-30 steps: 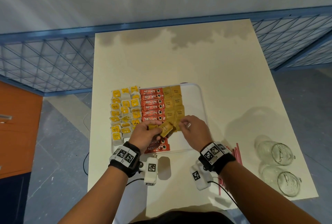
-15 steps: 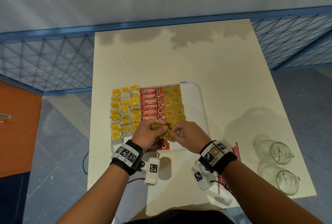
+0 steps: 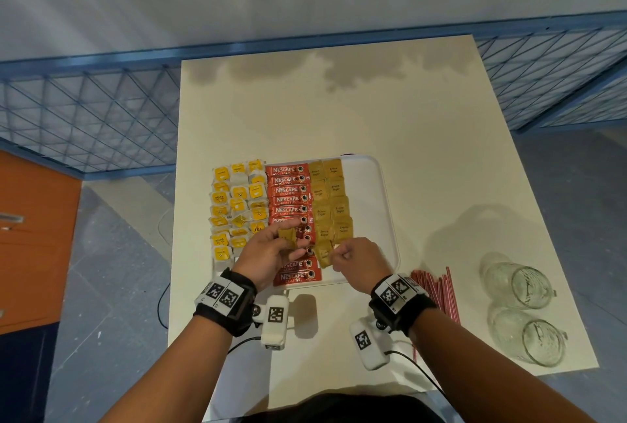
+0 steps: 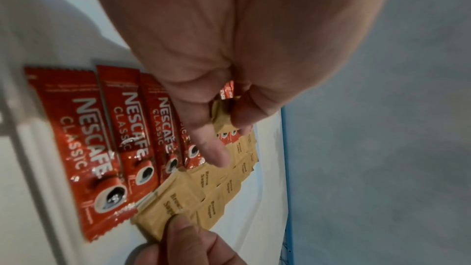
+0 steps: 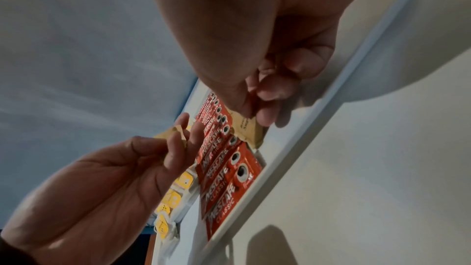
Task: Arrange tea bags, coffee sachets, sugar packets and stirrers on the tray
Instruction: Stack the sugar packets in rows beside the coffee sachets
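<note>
A white tray (image 3: 381,205) holds yellow tea bags (image 3: 237,209) on the left, red coffee sachets (image 3: 288,200) in the middle and brown sugar packets (image 3: 330,198) beside them. My left hand (image 3: 268,253) hovers over the coffee sachets and pinches a few brown sugar packets (image 4: 223,115) between thumb and fingers. My right hand (image 3: 353,260) pinches one brown sugar packet (image 3: 322,253) at the near end of the sugar column, low over the tray; the same packet (image 4: 165,211) shows in the left wrist view. Red stirrers (image 3: 437,290) lie on the table right of the tray.
Two clear glass jars (image 3: 519,314) lie on their sides near the table's right front edge. The tray's right strip is bare white. A blue wire fence (image 3: 84,124) runs behind and beside the cream table (image 3: 339,110).
My hands parted: the right one carried a sugar packet down to the near end of the sugar column, while the left drew back left with the remaining packets.
</note>
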The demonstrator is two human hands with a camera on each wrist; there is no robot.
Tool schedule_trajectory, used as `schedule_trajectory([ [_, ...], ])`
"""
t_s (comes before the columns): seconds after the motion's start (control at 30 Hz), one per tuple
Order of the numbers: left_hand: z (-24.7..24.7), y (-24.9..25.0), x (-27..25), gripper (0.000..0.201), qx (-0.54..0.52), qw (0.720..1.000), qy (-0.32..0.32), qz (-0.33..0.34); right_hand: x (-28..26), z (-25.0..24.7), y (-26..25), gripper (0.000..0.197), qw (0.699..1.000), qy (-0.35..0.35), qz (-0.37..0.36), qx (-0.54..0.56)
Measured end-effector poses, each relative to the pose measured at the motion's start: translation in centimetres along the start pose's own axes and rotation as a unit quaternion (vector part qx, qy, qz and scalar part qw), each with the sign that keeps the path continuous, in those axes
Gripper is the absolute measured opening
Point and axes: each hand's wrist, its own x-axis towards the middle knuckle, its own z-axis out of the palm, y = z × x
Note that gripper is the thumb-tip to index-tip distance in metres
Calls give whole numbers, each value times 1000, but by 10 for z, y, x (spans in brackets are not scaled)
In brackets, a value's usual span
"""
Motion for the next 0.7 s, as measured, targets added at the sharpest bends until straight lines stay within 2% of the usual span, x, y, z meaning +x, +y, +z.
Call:
schedule_trajectory([
  [0.13,-2,-4,-2,41,2,1000,-1,1,2,6,2,26,999,21,35,-10],
  [0.37,-6,-10,-3,21,31,999,0,16,2,9,1,29,997,31,38,-63],
  [0.53,-12,-12,-2,26,111,993,17,44,0,9,0,32,996,38,27,-76],
  [0.7,-16,-15,0,29,128,991,16,44,-4,7,-3,39,994,54,20,-90],
])
